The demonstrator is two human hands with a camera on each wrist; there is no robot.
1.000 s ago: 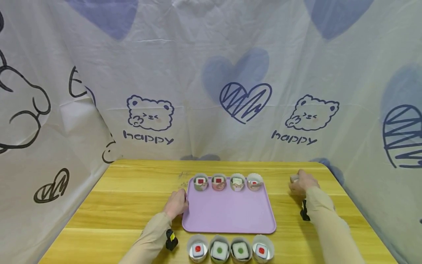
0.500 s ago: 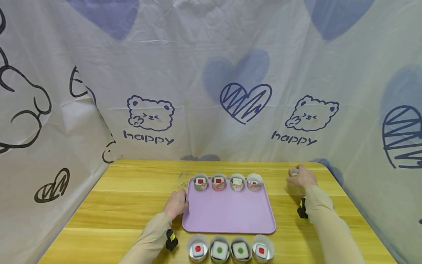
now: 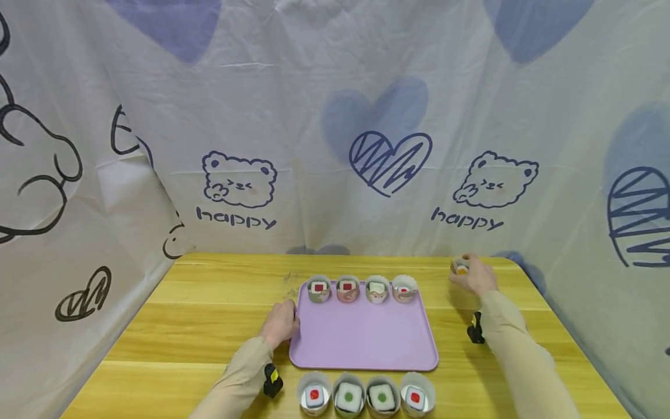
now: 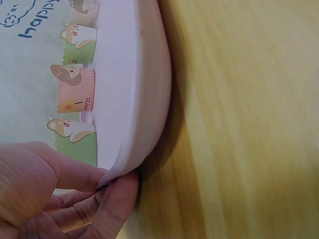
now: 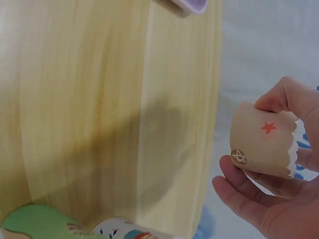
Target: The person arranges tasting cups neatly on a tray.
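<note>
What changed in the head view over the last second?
The right hand and the paper cup it grips moved up and slightly left in frame; an orange spot inside now shows. Nothing was newly gripped or released. The left hand still pinches the tray; tray and other cups stayed put.

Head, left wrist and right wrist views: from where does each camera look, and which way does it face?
Head: on the head, facing forward and down at the yellow wooden table and white printed cloth; left hand, right hand and beige sleeves show.
Left wrist: worn there, facing the lilac rectangular tray; only the left hand shows, pinching its rim.
Right wrist: worn there, facing a beige scalloped paper cup; only the right hand shows, holding it.
Shared: head and left wrist both show the tray.
</note>
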